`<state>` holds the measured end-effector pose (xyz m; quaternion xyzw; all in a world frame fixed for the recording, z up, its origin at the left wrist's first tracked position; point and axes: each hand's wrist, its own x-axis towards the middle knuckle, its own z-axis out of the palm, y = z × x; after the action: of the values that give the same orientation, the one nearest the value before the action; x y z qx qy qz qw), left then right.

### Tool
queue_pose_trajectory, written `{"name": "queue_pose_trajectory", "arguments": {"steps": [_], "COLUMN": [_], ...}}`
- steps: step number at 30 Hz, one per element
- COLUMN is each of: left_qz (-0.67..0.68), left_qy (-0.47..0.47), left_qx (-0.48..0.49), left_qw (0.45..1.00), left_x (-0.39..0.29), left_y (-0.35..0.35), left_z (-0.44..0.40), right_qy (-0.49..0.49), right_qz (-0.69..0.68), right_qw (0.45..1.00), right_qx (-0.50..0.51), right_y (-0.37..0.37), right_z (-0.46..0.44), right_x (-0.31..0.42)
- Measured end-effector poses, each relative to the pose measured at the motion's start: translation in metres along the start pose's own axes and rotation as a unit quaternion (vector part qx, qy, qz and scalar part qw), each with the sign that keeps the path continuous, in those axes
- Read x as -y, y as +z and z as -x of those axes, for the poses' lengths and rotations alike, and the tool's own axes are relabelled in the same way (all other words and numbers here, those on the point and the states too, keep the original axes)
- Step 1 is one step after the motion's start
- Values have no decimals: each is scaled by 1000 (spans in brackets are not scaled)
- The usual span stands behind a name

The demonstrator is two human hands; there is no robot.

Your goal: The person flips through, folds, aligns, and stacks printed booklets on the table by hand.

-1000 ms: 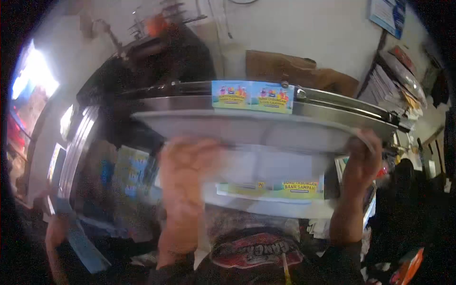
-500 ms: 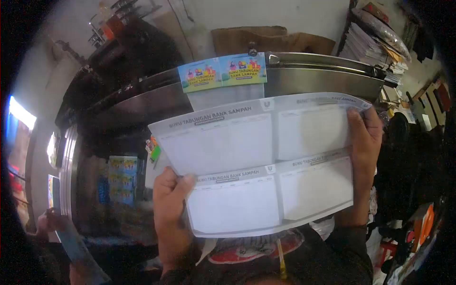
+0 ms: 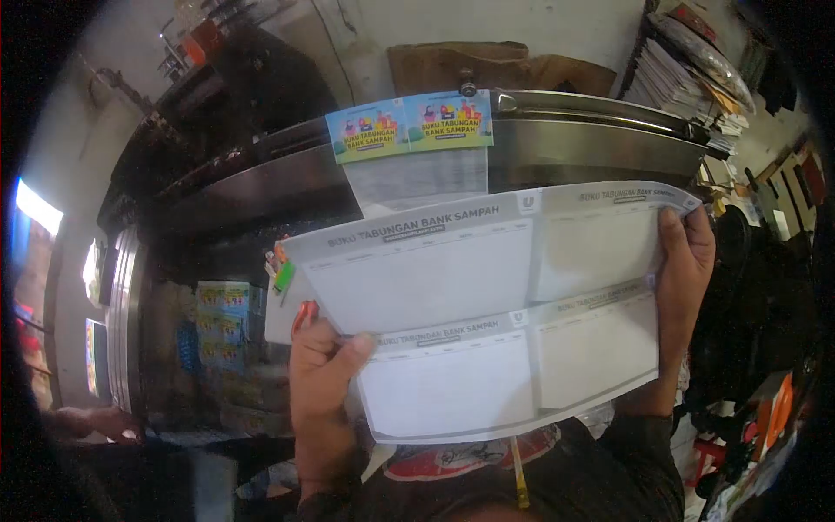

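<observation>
A large printed paper sheet (image 3: 426, 278) spreads across the middle of the view, with four form panels headed "BUKU TABUNGAN BANK SAMPAH". My left hand (image 3: 323, 365) pinches its left edge, thumb on top. At the upper right corner, my right hand (image 3: 687, 257) grips the sheet between thumb and fingers, and that corner curls slightly. Beyond the sheet, two colourful booklet covers (image 3: 409, 129) lie side by side on white paper (image 3: 422, 177). The sheet hides part of the surface under it.
A metal bar (image 3: 600, 109) runs along the far side. Printed colour sheets (image 3: 224, 326) lie at the left. Small green and red items (image 3: 283, 274) sit beside my sheet. Another person's hand (image 3: 113, 424) is at the far left. Paper stacks (image 3: 665, 83) stand at the upper right.
The sheet and both my hands have shifted right and slightly down. The other person's hand at the left has come down, and the pale strip near it has changed position.
</observation>
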<state>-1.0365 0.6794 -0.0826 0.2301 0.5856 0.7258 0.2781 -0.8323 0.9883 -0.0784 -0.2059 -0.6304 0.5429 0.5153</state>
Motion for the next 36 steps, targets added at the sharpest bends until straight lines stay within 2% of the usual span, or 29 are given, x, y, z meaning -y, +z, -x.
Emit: {"name": "queue_pose_trajectory", "arguments": {"steps": [3,6,16,25,27,30,36], "left_qz": [31,33,23,8,-8,-1,-20], "left_qy": [-13,-13,-9,34,83,39,59], "left_qx": [-6,21,18,26,28,11,31], "left_qw": [999,999,1000,999,996,999,998], "left_x": [1,0,-1,3,11,1,-2], "left_y": [2,3,2,2,-2,6,7], "left_z": [1,-1,-3,-2,-3,0,-2], "right_qy": [-6,-16,-23,-91,-96,-94,-105], "right_qz": [-16,-2,29,-41,-63,-75,-81], "right_qw": [999,1000,999,994,992,991,990], "right_qx": [-37,-3,-8,-47,-55,-57,-55], "right_y": [7,-1,-7,-14,-12,-11,-16], "right_z": [1,0,1,6,6,7,5], "right_x": [3,0,-6,-16,-13,-13,-18]}}
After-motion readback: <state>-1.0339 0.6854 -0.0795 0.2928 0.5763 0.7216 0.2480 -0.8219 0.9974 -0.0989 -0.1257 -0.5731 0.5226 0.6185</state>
